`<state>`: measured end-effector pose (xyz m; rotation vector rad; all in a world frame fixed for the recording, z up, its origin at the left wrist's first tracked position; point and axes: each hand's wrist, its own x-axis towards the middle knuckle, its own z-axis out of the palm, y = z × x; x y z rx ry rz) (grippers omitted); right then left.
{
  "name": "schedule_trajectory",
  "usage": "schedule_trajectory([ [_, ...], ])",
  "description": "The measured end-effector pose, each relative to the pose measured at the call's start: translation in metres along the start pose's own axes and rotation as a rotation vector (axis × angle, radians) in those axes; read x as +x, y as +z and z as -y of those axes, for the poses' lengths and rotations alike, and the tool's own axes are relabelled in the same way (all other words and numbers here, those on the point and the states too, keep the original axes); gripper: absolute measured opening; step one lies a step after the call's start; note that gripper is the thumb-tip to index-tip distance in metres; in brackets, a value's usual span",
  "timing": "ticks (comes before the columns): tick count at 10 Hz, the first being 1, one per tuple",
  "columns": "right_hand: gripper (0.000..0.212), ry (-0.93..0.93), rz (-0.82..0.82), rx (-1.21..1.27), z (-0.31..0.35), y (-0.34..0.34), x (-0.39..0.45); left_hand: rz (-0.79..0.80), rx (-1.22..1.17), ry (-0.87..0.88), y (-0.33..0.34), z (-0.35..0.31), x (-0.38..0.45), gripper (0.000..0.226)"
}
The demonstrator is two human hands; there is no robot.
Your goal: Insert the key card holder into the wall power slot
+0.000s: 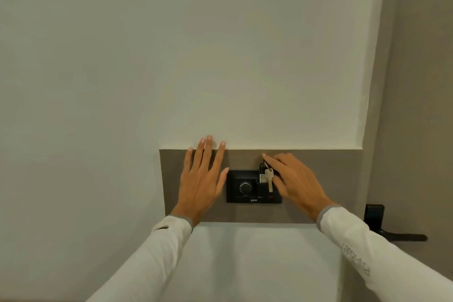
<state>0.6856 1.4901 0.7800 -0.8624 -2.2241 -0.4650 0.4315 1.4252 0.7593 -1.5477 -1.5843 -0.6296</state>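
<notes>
Now R hand fingers pinch key card holder; L hand flat.

White long sleeves, grey cuffs, blurred lettering on right.

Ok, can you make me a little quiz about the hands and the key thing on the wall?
1. True or false: the left hand lies flat and open on the wall.
2. What hangs in front of the black wall unit? A) silver key B) red ribbon C) coin
3. Which hand is at the key card holder?

Key: 1 true. 2 A, the silver key. 3 The right hand.
</notes>
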Motion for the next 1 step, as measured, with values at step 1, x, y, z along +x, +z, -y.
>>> schedule_trajectory([
  [1,0.088,-0.009,0.087,0.022,0.0091,-0.022,-0.0008,-0.031,0.02,0.005,-0.0236,0.0004,0.0026,0.064],
])
